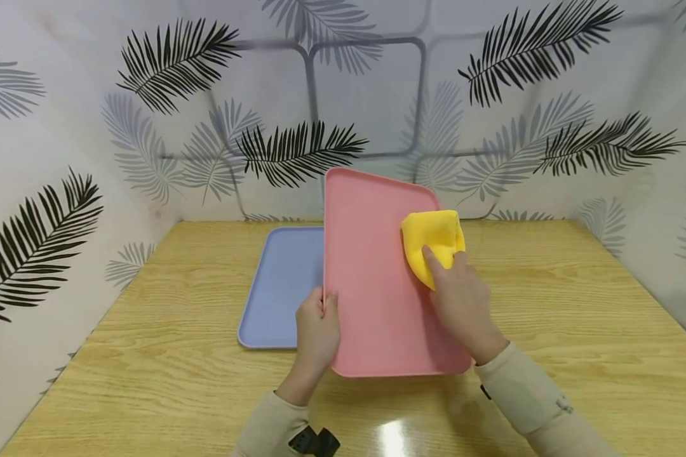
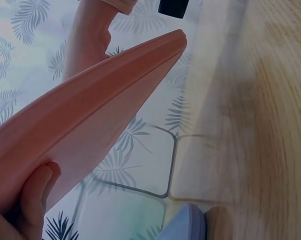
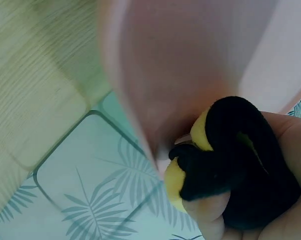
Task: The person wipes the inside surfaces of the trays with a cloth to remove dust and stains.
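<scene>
My left hand (image 1: 318, 329) grips the left edge of a pink rectangular tray (image 1: 371, 273), which is tilted up over the table. In the left wrist view its fingers (image 2: 36, 195) curl against the tray's underside (image 2: 98, 135). A folded yellow cloth (image 1: 434, 238) is bunched in my right hand (image 1: 463, 304) and lies against the tray's right edge, toward the top. Seen from the right wrist, the cloth shows a dark face (image 3: 235, 170) with yellow parts at the tray's rim.
A blue tray (image 1: 282, 279) lies flat on the wooden table (image 1: 171, 304), partly hidden behind the pink one. Leaf-patterned covering (image 1: 371, 95) closes off the back and both sides of the table.
</scene>
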{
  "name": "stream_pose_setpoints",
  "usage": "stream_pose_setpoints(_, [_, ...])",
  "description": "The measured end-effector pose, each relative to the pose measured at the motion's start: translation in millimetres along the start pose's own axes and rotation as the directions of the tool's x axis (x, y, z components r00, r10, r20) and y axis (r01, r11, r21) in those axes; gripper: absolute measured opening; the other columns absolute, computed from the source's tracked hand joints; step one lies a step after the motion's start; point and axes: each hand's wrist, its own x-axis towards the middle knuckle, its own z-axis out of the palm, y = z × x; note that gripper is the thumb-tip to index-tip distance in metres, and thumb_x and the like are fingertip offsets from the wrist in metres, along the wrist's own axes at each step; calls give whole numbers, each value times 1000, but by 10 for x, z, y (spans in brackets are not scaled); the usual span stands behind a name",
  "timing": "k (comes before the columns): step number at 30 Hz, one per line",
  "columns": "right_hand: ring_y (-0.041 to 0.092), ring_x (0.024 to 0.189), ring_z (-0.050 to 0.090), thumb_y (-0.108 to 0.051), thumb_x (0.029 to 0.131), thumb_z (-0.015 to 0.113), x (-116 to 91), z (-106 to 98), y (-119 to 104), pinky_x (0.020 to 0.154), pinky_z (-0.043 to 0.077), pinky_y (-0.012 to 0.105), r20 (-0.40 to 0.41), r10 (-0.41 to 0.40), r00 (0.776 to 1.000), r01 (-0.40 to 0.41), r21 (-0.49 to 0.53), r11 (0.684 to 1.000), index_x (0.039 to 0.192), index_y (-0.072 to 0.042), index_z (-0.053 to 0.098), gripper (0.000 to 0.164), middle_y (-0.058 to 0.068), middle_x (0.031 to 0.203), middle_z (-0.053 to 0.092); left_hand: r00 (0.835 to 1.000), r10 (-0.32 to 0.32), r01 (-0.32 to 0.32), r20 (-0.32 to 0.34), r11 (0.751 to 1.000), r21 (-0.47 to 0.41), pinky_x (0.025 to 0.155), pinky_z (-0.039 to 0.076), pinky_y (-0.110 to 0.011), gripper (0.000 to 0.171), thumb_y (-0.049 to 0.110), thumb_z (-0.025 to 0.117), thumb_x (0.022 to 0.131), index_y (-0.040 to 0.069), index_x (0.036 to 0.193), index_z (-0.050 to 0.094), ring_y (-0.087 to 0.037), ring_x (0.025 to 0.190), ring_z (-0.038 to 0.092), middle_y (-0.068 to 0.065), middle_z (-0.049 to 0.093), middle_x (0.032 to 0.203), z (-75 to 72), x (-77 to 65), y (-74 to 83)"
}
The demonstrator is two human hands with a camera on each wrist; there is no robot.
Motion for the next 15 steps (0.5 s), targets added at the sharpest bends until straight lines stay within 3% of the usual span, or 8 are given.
stream_pose_setpoints(9, [30, 50, 42, -5, 75, 64, 19, -37, 30, 38, 36, 38, 131, 91, 987, -80, -86, 993, 128, -10, 44, 57, 27, 85, 40, 999, -21, 21, 26, 1000, -8, 41, 31, -22, 17, 0, 48, 89, -6, 74, 53, -10, 48, 37, 0, 38, 53, -28, -1, 18])
stream_pose_setpoints(15, [30, 48, 42, -8, 73, 69, 6, -37, 11, 38, 36, 39, 123, 66, 990, -56, -86, 995, 128, -10, 44, 60, 28, 85, 41, 1000, -17, 17, 14, 1000, 11, 42, 33, -23, 16, 0, 49, 89, -6, 74, 54, -11, 48, 38, 0, 39, 54, -29, 1, 6])
